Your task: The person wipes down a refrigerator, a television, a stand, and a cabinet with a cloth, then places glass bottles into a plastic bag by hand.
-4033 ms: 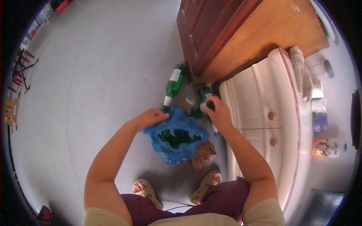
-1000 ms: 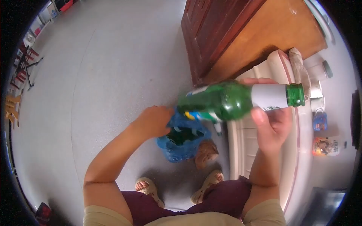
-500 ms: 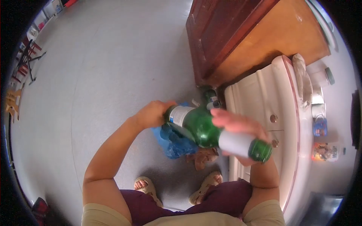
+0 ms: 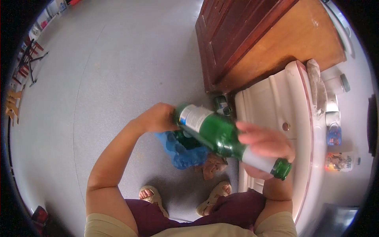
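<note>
A large green glass bottle (image 4: 221, 134) is held tilted in front of me, its base to the left and its mouth to the lower right. My left hand (image 4: 158, 117) is closed around the base end, beside a white and blue label. Around the neck, my right hand (image 4: 266, 142) is closed, its fingers blurred by motion. White material (image 4: 258, 161) covers the neck under that hand; whether it is a label or paper I cannot tell. Below, a blue plastic bag (image 4: 183, 157) with dark green bottles in it sits on the floor.
More dark bottles (image 4: 222, 104) stand by the cabinet corner. Brown crumpled material (image 4: 212, 166) lies beside the bag. A cream drawer cabinet (image 4: 264, 102) is at my right, with jars and packets along its top. A dark red wooden cabinet (image 4: 229, 35) stands beyond it.
The bottle has shifted slightly right, its mouth end a little lower. My right hand has moved right along with the neck. My left hand stays at the base end.
</note>
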A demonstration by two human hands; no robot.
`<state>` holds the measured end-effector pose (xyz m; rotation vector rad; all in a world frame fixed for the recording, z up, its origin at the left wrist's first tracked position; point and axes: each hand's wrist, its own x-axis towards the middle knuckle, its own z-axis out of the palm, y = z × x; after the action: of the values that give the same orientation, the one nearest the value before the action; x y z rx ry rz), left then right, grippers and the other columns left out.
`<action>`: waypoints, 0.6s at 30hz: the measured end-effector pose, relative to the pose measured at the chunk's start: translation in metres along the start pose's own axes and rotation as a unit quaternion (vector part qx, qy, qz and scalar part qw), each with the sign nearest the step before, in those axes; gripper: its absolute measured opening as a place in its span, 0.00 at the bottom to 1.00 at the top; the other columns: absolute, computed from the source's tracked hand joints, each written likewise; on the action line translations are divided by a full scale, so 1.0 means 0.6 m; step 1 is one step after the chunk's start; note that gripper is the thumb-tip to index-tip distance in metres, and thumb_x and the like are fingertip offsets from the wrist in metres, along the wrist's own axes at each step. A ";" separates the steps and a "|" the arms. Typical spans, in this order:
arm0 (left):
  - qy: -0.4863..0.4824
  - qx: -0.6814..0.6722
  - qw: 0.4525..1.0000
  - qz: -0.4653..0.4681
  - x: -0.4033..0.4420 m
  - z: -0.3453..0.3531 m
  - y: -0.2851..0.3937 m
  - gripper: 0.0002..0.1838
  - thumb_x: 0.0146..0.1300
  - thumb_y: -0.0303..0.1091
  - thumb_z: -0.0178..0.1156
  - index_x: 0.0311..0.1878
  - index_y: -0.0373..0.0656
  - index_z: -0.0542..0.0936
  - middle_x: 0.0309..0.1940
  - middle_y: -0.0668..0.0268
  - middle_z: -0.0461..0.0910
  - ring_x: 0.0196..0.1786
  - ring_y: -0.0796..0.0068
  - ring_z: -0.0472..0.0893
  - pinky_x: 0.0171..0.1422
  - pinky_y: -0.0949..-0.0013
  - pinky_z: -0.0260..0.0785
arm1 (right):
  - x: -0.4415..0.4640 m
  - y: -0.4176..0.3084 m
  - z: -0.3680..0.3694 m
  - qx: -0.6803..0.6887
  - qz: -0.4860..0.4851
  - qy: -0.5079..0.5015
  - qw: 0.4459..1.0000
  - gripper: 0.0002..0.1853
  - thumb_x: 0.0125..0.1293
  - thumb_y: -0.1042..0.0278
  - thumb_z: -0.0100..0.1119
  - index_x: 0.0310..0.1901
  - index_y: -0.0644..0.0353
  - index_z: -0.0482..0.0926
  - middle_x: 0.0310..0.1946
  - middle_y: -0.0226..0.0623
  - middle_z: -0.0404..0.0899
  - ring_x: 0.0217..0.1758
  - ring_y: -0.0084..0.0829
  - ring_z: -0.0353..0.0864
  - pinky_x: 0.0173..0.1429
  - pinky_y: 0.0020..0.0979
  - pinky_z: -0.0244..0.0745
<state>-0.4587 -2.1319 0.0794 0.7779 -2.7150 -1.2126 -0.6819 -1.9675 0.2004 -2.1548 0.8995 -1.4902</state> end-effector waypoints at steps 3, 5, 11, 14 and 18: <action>-0.052 -0.120 0.991 -0.042 -0.009 -0.015 0.008 0.18 0.50 0.38 0.67 0.42 0.38 0.81 0.33 0.53 0.81 0.38 0.60 0.81 0.44 0.64 0.72 | 0.006 0.007 -0.009 -0.012 0.007 0.004 1.000 0.22 0.43 0.85 0.67 0.43 0.67 0.73 0.42 0.54 0.78 0.51 0.49 0.78 0.58 0.49 0.71; -0.036 -0.155 0.983 -0.093 -0.010 -0.020 -0.001 0.18 0.51 0.39 0.66 0.44 0.39 0.81 0.35 0.54 0.81 0.40 0.62 0.81 0.45 0.65 0.72 | 0.011 0.009 -0.005 -0.026 0.039 0.019 0.999 0.22 0.43 0.85 0.67 0.43 0.68 0.73 0.43 0.54 0.78 0.53 0.50 0.77 0.60 0.49 0.69; -0.043 -0.099 0.988 -0.106 -0.024 -0.029 -0.021 0.15 0.58 0.37 0.62 0.45 0.38 0.80 0.38 0.55 0.82 0.41 0.64 0.81 0.46 0.65 0.72 | -0.002 0.028 0.011 0.046 0.104 0.070 0.991 0.22 0.44 0.86 0.67 0.44 0.67 0.73 0.46 0.56 0.76 0.57 0.51 0.73 0.63 0.49 0.65; -0.078 -0.006 0.985 -0.151 -0.016 -0.006 -0.041 0.13 0.61 0.34 0.58 0.45 0.36 0.80 0.40 0.53 0.81 0.43 0.60 0.80 0.48 0.63 0.72 | 0.000 0.053 0.031 0.040 0.095 0.050 0.993 0.22 0.45 0.85 0.68 0.45 0.66 0.73 0.47 0.53 0.77 0.57 0.48 0.73 0.63 0.46 0.64; -0.118 0.069 0.972 -0.189 -0.005 0.004 -0.049 0.14 0.62 0.34 0.56 0.46 0.35 0.78 0.40 0.50 0.80 0.45 0.55 0.79 0.52 0.58 0.70 | 0.002 0.102 0.069 -0.001 0.137 0.023 0.990 0.21 0.47 0.79 0.68 0.45 0.62 0.75 0.48 0.46 0.78 0.55 0.40 0.76 0.60 0.37 0.68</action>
<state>-0.4443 -2.1453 0.0568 1.2960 -2.9618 -1.2610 -0.6615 -2.0153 0.1480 -1.9121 1.1595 -1.4064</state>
